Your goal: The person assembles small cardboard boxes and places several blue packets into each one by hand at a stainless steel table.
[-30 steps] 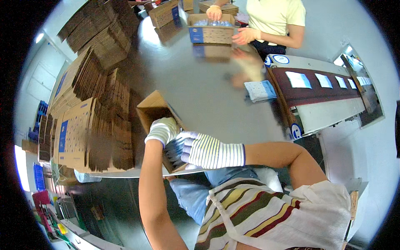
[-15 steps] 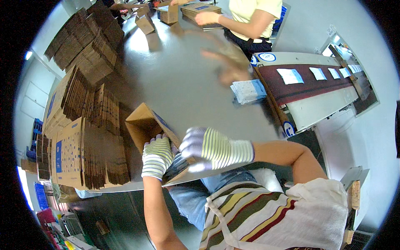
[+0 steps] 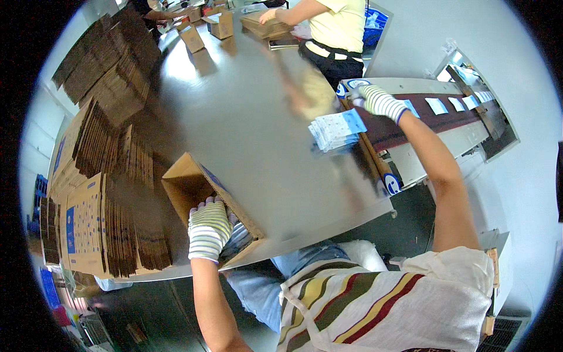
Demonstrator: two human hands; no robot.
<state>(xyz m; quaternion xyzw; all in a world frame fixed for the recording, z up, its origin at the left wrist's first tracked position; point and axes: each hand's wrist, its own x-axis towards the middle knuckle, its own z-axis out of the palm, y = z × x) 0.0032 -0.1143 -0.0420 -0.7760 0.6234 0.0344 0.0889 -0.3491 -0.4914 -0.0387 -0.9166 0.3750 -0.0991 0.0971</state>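
Nearest the person, at the near edge of the grey table [image 3: 246, 117], the left hand [image 3: 208, 229], in a striped work glove, was pressed into the open end of a brown cardboard box [image 3: 202, 199]. Its fingers were curled over a stack of flat packets [image 3: 237, 240] inside the box; the grasp looked closed on them, though the box wall hid part of the fingers. The box lay tilted on the table, open end toward the person and overhanging the near edge slightly.

Along the table's left edge stood rows of flattened cartons [image 3: 99, 176], packed on edge, running toward the far left corner.

Farther out, near the right edge, a loose pile of white-and-blue packets [image 3: 337, 129] lay on the table. Just beyond it the right hand [image 3: 378, 100], also gloved, was stretched out at arm's length over the near end of a conveyor [image 3: 446, 126] beside the table. Fingers bent, but whether they held anything could not be told.

At the far edge, another person in a yellow shirt [image 3: 340, 26] stood with a hand on more cartons [image 3: 267, 23].
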